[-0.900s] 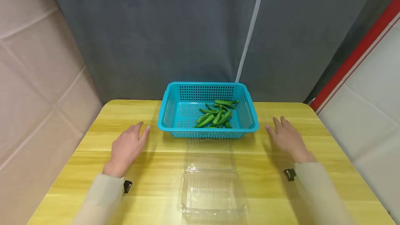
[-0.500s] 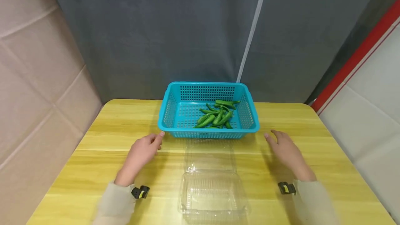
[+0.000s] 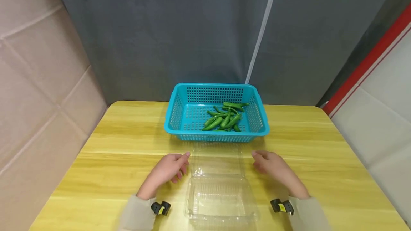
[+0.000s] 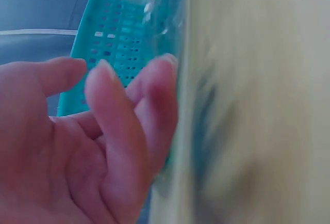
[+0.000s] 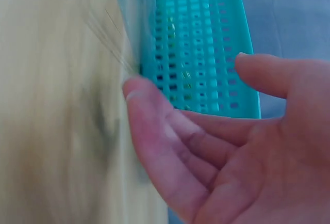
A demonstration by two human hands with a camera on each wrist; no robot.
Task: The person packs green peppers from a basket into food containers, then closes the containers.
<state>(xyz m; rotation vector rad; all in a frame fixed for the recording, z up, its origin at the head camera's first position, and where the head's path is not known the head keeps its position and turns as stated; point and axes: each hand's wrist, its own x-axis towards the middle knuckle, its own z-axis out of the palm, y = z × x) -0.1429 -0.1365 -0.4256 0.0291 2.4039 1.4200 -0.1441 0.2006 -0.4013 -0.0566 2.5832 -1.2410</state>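
Observation:
A clear plastic clamshell box point(image 3: 221, 199) lies unfolded on the table, its lid point(image 3: 218, 159) flat toward the basket. My left hand point(image 3: 168, 168) hovers just left of the lid, with thumb and fingers apart and loosely bent. On the other side, my right hand point(image 3: 274, 167) is held near the lid's right edge, its fingers also relaxed. Both wrist views show palms with nothing in them: the left palm point(image 4: 67, 167) and the right palm point(image 5: 252, 177). Several green chili peppers point(image 3: 224, 118) lie in the blue plastic basket point(image 3: 216, 133) behind the box.
The wooden table point(image 3: 128, 127) has a grey curtain point(image 3: 160, 38) behind it. Pale padded walls point(image 3: 45, 81) stand at the left, and a white panel with a red border point(image 3: 369, 60) is at the right. The basket stands near the table's far edge.
Both hands have come down from beside the basket and moved inward, toward the two sides of the clamshell box. The basket, peppers and box stay where they were.

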